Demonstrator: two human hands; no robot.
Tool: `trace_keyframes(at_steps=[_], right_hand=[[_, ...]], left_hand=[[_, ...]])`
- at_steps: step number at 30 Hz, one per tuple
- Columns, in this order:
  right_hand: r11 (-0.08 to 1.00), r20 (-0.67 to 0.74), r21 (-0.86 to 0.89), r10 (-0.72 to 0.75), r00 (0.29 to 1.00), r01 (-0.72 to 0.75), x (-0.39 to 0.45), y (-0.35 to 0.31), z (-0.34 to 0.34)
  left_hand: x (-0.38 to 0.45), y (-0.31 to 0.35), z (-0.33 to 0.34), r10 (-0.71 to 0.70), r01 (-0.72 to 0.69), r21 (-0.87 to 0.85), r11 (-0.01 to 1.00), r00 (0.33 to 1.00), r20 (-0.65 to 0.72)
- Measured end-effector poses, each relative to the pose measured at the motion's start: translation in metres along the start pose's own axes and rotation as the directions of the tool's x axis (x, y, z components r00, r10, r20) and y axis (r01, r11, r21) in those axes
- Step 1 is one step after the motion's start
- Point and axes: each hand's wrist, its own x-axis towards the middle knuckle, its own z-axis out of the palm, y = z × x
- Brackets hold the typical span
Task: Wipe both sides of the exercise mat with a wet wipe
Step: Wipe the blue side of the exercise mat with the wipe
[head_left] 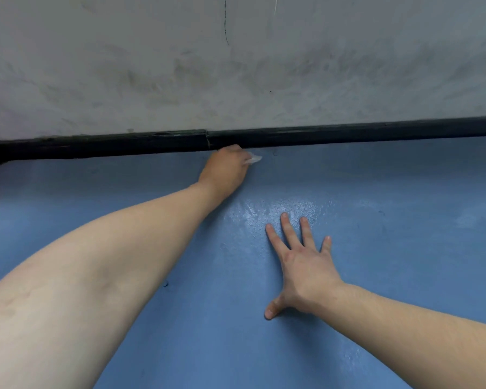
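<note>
A blue exercise mat (390, 248) fills the lower half of the view, lying flat against a wall. My left hand (226, 167) reaches to the mat's far edge and is closed on a white wet wipe (254, 159), of which only a small corner shows past the fingers. My right hand (300, 262) rests flat on the mat nearer to me, fingers spread, holding nothing. A wet, shiny patch (278, 210) lies just beyond its fingertips.
A black skirting strip (348, 134) runs along the mat's far edge at the foot of a scuffed grey wall (236, 66). The mat's rounded corner (0, 167) shows at far left.
</note>
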Motion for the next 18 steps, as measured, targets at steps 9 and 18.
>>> trace_keyframes(at_steps=[9,18], right_hand=[[1.0,-0.01,-0.005,-0.006,1.0,0.006,-0.001,0.0,-0.001],[1.0,-0.012,-0.006,-0.014,1.0,0.014,-0.004,0.001,-0.003]], left_hand=[[0.009,0.012,0.01,0.139,-0.139,0.019,0.99,0.99,0.008],[-0.014,0.025,0.009,0.285,-0.286,-0.001,0.958,0.953,0.099]])
